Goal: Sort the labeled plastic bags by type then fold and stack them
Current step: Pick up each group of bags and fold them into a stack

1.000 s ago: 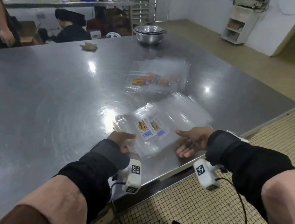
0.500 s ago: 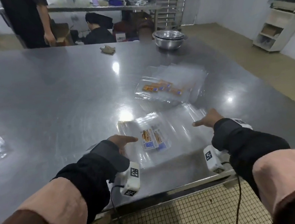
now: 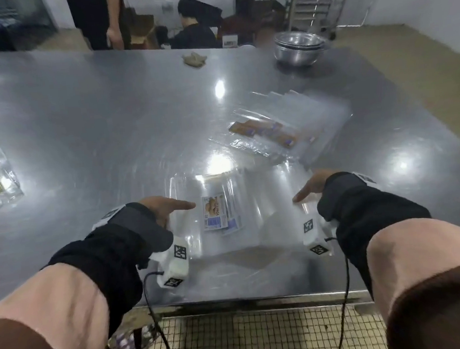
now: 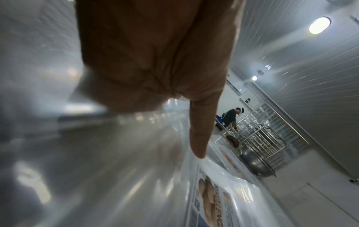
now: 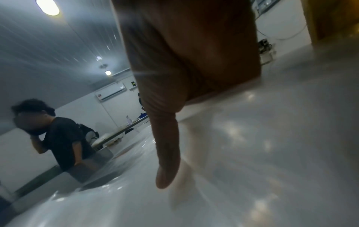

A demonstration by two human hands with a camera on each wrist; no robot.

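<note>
Steel table (image 3: 108, 115), near edge: clear bags (image 3: 254, 213) w/ bread-pic label (image 3: 212, 213), text partly legible, "...LENGA". Left hand (image 3: 165, 209) on bags' left edge, right hand (image 3: 311, 186) on right edge; each w/ thumb straight, other fingers hidden, can't tell.

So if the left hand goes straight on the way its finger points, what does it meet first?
Probably the printed label on the clear plastic bags lying on the steel table: the left hand points right at it, with the fingertip just short of it.
</note>
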